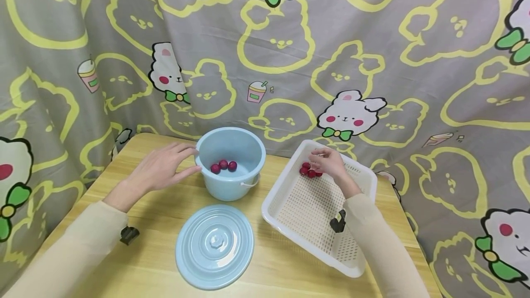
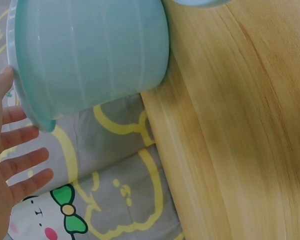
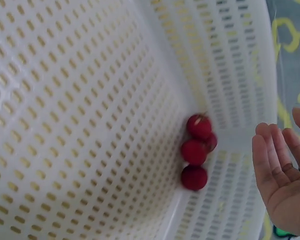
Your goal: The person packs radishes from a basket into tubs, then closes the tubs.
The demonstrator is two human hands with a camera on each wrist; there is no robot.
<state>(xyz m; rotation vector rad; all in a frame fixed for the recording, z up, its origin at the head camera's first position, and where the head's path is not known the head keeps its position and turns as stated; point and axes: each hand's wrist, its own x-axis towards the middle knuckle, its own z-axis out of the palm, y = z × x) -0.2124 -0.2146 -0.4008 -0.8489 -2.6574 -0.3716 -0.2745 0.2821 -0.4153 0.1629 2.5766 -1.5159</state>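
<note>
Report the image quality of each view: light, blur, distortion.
Head view: even soft light, sharp, wide-angle bending at the edges. Left wrist view: tilted, the blue bucket and left hand soft, close to the lens. Right wrist view: bright, red fruits slightly blurred in the white basket.

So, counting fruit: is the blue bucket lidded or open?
Open: the bucket shows three red fruits inside, and its lid lies on the table.
</note>
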